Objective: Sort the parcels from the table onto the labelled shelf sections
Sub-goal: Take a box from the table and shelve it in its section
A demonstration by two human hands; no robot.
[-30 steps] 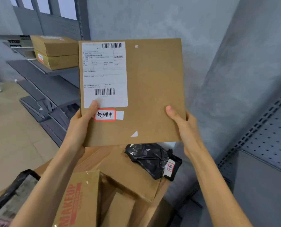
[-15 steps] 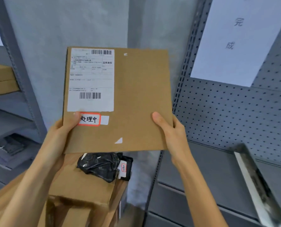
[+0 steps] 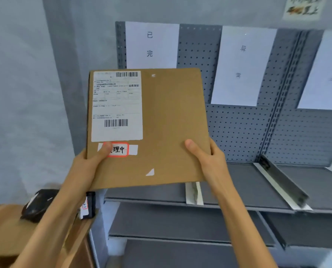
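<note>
parcel sticker: 理中 | shipping label: 业务类型 | left shelf sign: 已完

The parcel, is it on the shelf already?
No, the parcel is held up in front of the shelf by the left hand and right hand.

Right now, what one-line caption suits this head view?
Both hands, left and right, hold a flat cardboard parcel upright before the labelled grey shelf.
</note>
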